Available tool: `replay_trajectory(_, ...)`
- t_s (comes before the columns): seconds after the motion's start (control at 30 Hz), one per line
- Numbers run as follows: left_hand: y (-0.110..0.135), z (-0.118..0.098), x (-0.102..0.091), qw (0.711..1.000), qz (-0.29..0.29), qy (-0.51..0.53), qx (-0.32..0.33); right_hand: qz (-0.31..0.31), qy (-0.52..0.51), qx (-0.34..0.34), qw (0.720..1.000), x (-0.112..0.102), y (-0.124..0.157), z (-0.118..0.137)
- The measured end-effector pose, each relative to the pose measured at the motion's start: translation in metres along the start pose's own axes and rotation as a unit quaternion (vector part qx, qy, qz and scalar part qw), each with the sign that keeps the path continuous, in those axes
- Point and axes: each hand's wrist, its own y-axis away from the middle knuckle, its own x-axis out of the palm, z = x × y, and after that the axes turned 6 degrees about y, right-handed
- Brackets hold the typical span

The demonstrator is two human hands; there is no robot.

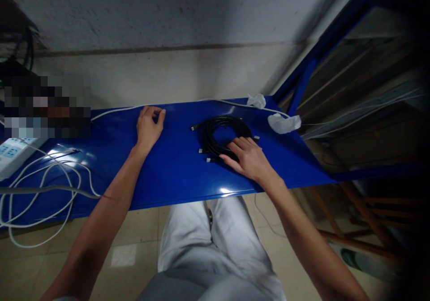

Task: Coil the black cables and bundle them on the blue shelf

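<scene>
A coil of black cable (218, 131) with several loose plug ends lies on the blue shelf top (174, 166). My right hand (247, 156) lies flat on the near right part of the coil, fingers stretched out and pointing left. My left hand (148, 125) rests on the blue surface to the left of the coil, fingers curled loosely down with the tips touching the shelf and nothing seen in them. A thin white cable (114, 110) runs along the back edge just past my left hand.
Loops of white cable (43, 189) and a white power strip (15, 154) lie at the left end. Two crumpled white wads (284, 122) sit at the back right. A blue rack frame (302, 86) and wooden bars stand right. A concrete wall lies behind.
</scene>
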Motion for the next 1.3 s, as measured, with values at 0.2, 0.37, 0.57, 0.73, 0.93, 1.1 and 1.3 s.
replay_trajectory(0.2,0.000,-0.001,0.001,1.000,0.006,0.000,0.003,-0.009,0.008,0.028,1.000,0.001,0.012,-0.014)
replay_trajectory(0.37,0.001,-0.003,0.001,1.000,0.011,0.005,0.003,-0.047,-0.031,0.040,0.998,0.002,0.026,-0.020)
replay_trajectory(0.57,0.001,-0.003,0.001,1.000,0.009,0.000,-0.001,-0.118,-0.062,0.120,0.984,0.004,0.032,-0.019)
replay_trajectory(0.73,0.001,-0.002,0.000,1.000,0.007,0.006,-0.001,-0.137,-0.079,0.161,0.974,0.003,0.031,-0.017)
replay_trajectory(0.93,0.001,-0.002,0.000,1.000,0.012,0.006,-0.008,-0.159,-0.100,0.181,0.965,0.002,0.034,-0.016)
replay_trajectory(1.1,0.001,-0.001,0.001,1.000,0.017,0.018,-0.010,-0.192,-0.106,0.188,0.957,0.003,0.036,-0.017)
replay_trajectory(1.3,0.001,0.000,0.001,1.000,0.010,0.000,0.001,-0.197,-0.116,0.195,0.954,0.002,0.035,-0.017)
